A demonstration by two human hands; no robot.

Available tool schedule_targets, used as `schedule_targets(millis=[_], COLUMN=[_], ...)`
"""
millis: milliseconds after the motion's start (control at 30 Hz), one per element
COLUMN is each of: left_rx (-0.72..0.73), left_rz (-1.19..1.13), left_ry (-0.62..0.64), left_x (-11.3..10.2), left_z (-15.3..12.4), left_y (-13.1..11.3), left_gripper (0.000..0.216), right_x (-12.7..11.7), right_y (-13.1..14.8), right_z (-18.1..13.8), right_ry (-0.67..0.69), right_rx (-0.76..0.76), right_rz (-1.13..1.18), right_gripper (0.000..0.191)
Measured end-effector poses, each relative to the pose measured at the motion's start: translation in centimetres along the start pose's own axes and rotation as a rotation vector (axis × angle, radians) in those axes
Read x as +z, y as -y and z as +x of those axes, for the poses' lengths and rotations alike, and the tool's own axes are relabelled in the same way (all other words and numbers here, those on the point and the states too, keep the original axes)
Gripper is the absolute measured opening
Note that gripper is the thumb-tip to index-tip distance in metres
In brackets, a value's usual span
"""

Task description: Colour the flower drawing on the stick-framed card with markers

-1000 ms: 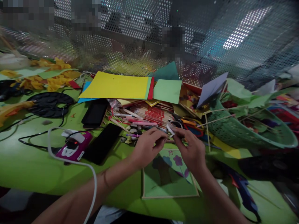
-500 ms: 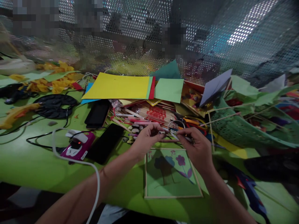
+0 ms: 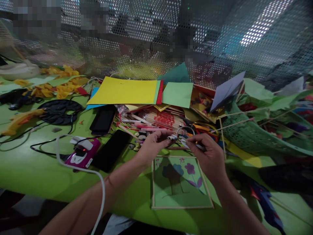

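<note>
My left hand (image 3: pixel 156 143) is closed in a pinch above the top edge of a framed picture; a small pale and dark bit shows at its fingertips, too small to name. Opposite it, my right hand (image 3: pixel 206 153) has thumb and forefinger pressed together at a small white piece (image 3: pixel 184 141), whose kind I cannot make out. A thin pale ring (image 3: pixel 185 127) shows just beyond the fingertips; I cannot tell if it is held. Below both hands lies the green picture (image 3: pixel 181 195), with a painted tree and purple flower inside thin wooden strips.
Behind the hands are sticks (image 3: pixel 164 119), pebbles (image 3: pixel 140 135) and coloured paper (image 3: pixel 124 91). Two phones (image 3: pixel 113 148) and a purple power adapter (image 3: pixel 84 156) with cables lie left. To the right are a green basket (image 3: pixel 264 140) and a blue glue gun (image 3: pixel 265 202).
The view has shifted very slightly. Both hands stay nearly in place; slightly more of the small pale pieces shows at the fingertips.
</note>
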State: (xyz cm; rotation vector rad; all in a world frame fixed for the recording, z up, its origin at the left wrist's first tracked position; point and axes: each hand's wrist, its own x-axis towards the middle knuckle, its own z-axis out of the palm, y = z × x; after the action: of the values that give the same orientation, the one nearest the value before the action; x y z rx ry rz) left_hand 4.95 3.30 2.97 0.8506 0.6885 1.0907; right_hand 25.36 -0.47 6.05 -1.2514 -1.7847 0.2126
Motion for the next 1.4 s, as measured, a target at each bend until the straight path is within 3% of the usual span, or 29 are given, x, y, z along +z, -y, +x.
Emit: schedule_targets(millis=[433, 767, 967, 1400], left_rx=[-0.006, -0.090, -0.124, -0.102], left_rz=[-0.051, -0.116, -0.153, -0.113], left_ry=[-0.006, -0.017, -0.020, 0.009], left_x=[0.27, 0.20, 0.10, 0.11], left_z=[-0.06, 0.06, -0.03, -0.13], left_y=[-0.40, -0.19, -0.26, -0.47], left_gripper=[0.036, 0.045, 0.039, 0.042], right_x=[-0.17, -0.12, 0.00, -0.01], right_y=[0.10, -0.06, -0.15, 0.28], right_z=[-0.05, -0.20, -0.26, -0.16], right_ry=[0.027, 0.027, 0.036, 0.064], right_rx=[-0.005, 0.005, 0.030, -0.003], right_rz=[0.010, -0.008, -0.008, -0.007], right_gripper=[0.004, 0.003, 0.003, 0.005])
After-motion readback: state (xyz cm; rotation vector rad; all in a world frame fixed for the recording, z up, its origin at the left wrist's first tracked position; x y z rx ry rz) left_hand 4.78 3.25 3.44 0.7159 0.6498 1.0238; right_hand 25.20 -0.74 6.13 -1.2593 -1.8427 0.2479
